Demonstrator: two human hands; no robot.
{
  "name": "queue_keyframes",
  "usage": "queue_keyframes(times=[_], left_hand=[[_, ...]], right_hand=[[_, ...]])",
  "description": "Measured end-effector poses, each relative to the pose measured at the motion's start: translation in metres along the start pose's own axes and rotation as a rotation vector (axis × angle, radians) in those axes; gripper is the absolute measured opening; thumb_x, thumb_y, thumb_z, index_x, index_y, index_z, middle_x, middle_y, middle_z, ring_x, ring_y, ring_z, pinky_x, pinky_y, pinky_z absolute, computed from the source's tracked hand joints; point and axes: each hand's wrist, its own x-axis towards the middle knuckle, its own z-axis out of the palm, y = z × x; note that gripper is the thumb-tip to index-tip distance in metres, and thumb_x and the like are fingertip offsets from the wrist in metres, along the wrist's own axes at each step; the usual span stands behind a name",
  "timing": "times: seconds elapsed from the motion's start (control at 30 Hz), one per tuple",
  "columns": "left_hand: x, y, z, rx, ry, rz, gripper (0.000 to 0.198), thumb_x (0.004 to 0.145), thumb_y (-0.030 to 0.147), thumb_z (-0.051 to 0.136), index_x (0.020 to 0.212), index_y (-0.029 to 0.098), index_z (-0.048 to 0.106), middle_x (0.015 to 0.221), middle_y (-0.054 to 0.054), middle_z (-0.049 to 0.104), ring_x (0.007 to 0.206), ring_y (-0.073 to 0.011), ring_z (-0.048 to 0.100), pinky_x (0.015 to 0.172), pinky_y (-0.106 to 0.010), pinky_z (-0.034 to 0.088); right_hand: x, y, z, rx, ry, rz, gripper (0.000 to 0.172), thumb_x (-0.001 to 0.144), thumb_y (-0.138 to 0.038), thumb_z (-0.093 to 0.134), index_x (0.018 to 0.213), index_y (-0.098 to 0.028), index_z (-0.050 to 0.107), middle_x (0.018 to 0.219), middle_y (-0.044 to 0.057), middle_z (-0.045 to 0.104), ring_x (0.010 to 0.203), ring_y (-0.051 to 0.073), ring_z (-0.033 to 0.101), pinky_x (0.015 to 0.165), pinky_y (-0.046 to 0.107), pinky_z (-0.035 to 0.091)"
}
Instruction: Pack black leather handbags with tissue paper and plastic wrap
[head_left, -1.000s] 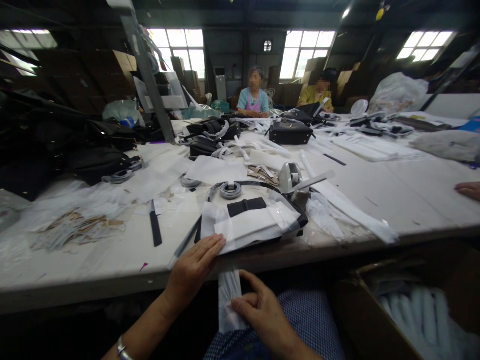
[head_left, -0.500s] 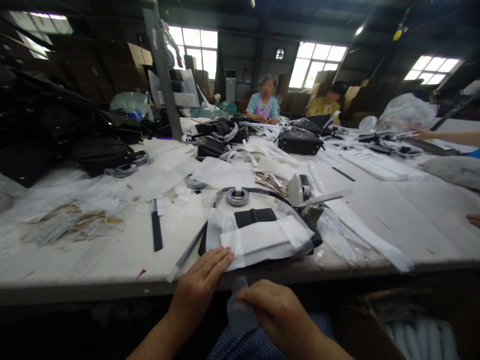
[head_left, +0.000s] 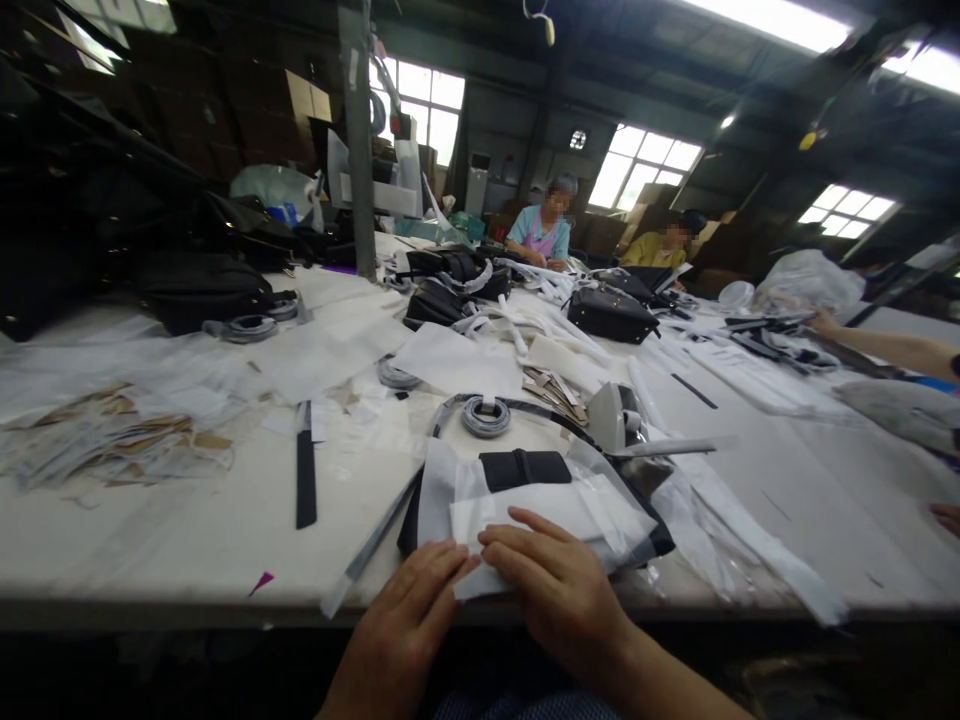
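Observation:
A black handbag (head_left: 409, 530) lies at the table's front edge, with a translucent white sheet (head_left: 439, 480) over it and its arched handle behind. A folded white paper pad (head_left: 540, 505) covers its front, below a black strap piece (head_left: 525, 468). My left hand (head_left: 409, 605) rests on the near edge of the wrapping, its fingers stretched out. Beside it, my right hand (head_left: 559, 585) lies over the pad with fingers spread flat. Their fingertips nearly meet. A coiled wrapped strap (head_left: 485, 415) sits inside the handle arch.
To the left lies a black-handled knife (head_left: 306, 480) near paper scraps (head_left: 142, 435). A tape dispenser (head_left: 611, 415) stands behind the bag's right side. Black bags (head_left: 611, 312) and a metal post (head_left: 360, 150) are farther back. Co-workers sit across; another person's arm (head_left: 885, 345) reaches in at right.
My right hand has let go of the translucent strip it held below the table edge and moved up onto the pad. My left hand stays at the near edge. The view has tilted.

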Motion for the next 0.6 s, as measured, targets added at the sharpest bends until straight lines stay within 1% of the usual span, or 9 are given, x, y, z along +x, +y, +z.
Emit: queue_keyframes(times=[0.07, 0.17, 0.27, 0.33, 0.37, 0.43, 0.5, 0.57, 0.6], left_hand=[[0.004, 0.001, -0.002, 0.001, 0.027, -0.015, 0.037, 0.095, 0.006, 0.037, 0.122, 0.015, 0.061, 0.122, -0.008, 0.068, 0.122, -0.0179, 0.058, 0.106, -0.031, 0.048], [0.008, 0.003, -0.006, 0.015, 0.053, -0.049, 0.038, 0.088, 0.003, 0.04, 0.117, 0.013, 0.062, 0.117, -0.008, 0.071, 0.116, -0.0175, 0.062, 0.105, -0.028, 0.048], [0.008, 0.003, -0.008, 0.009, 0.06, -0.1, 0.037, 0.087, 0.007, 0.045, 0.121, 0.012, 0.059, 0.112, -0.008, 0.072, 0.109, -0.016, 0.066, 0.102, -0.025, 0.049], [0.006, 0.002, -0.007, -0.002, 0.064, -0.124, 0.034, 0.088, 0.011, 0.048, 0.121, 0.013, 0.059, 0.11, -0.007, 0.073, 0.106, -0.0153, 0.067, 0.101, -0.024, 0.049], [0.006, 0.002, -0.007, -0.009, 0.063, -0.132, 0.033, 0.089, 0.013, 0.05, 0.12, 0.013, 0.059, 0.109, -0.006, 0.073, 0.105, -0.0149, 0.067, 0.1, -0.023, 0.049], [0.006, 0.0, -0.005, -0.025, 0.068, -0.146, 0.03, 0.091, 0.016, 0.053, 0.12, 0.014, 0.06, 0.108, -0.004, 0.074, 0.103, -0.0139, 0.068, 0.1, -0.022, 0.048], [0.007, -0.002, -0.003, -0.035, 0.064, -0.146, 0.03, 0.092, 0.019, 0.054, 0.121, 0.014, 0.06, 0.108, -0.004, 0.074, 0.102, -0.0135, 0.068, 0.1, -0.022, 0.048], [0.009, -0.006, -0.002, -0.049, 0.026, -0.113, 0.031, 0.094, 0.02, 0.05, 0.122, 0.015, 0.061, 0.108, -0.004, 0.073, 0.101, -0.0139, 0.068, 0.097, -0.023, 0.05], [0.009, -0.007, -0.002, -0.058, 0.002, -0.093, 0.032, 0.094, 0.018, 0.047, 0.122, 0.016, 0.061, 0.107, -0.004, 0.073, 0.101, -0.0141, 0.068, 0.096, -0.023, 0.051]], right_hand=[[0.004, 0.005, 0.004, -0.005, -0.021, 0.049, 0.028, 0.093, -0.004, 0.042, 0.111, -0.017, 0.06, 0.1, 0.01, 0.075, 0.09, 0.017, 0.072, 0.087, 0.032, 0.058], [0.009, 0.009, 0.008, -0.031, -0.055, 0.153, 0.028, 0.091, -0.005, 0.041, 0.102, -0.018, 0.064, 0.087, 0.008, 0.075, 0.077, 0.018, 0.072, 0.068, 0.025, 0.058], [0.011, 0.01, 0.01, 0.0, -0.098, 0.256, 0.031, 0.085, -0.003, 0.041, 0.096, -0.018, 0.066, 0.079, 0.007, 0.073, 0.07, 0.018, 0.07, 0.062, 0.025, 0.056], [0.011, 0.011, 0.01, 0.039, -0.122, 0.304, 0.032, 0.082, -0.002, 0.042, 0.096, -0.018, 0.066, 0.079, 0.006, 0.072, 0.07, 0.017, 0.07, 0.063, 0.024, 0.056], [0.01, 0.012, 0.01, 0.05, -0.117, 0.305, 0.033, 0.081, -0.001, 0.042, 0.098, -0.018, 0.065, 0.08, 0.006, 0.072, 0.071, 0.017, 0.07, 0.064, 0.024, 0.056], [0.007, 0.013, 0.01, 0.051, -0.065, 0.229, 0.033, 0.083, -0.001, 0.043, 0.104, -0.017, 0.064, 0.086, 0.007, 0.074, 0.075, 0.017, 0.071, 0.067, 0.024, 0.058], [0.003, 0.015, 0.009, 0.057, 0.002, 0.098, 0.029, 0.088, -0.003, 0.045, 0.109, -0.013, 0.062, 0.093, 0.01, 0.075, 0.083, 0.017, 0.072, 0.073, 0.025, 0.059], [-0.001, 0.016, 0.007, 0.068, 0.031, -0.017, 0.023, 0.092, -0.006, 0.047, 0.11, -0.009, 0.062, 0.098, 0.014, 0.075, 0.092, 0.018, 0.072, 0.081, 0.028, 0.06], [-0.002, 0.016, 0.006, 0.069, 0.036, -0.052, 0.021, 0.093, -0.007, 0.048, 0.109, -0.008, 0.062, 0.099, 0.015, 0.075, 0.095, 0.019, 0.071, 0.086, 0.031, 0.059]])
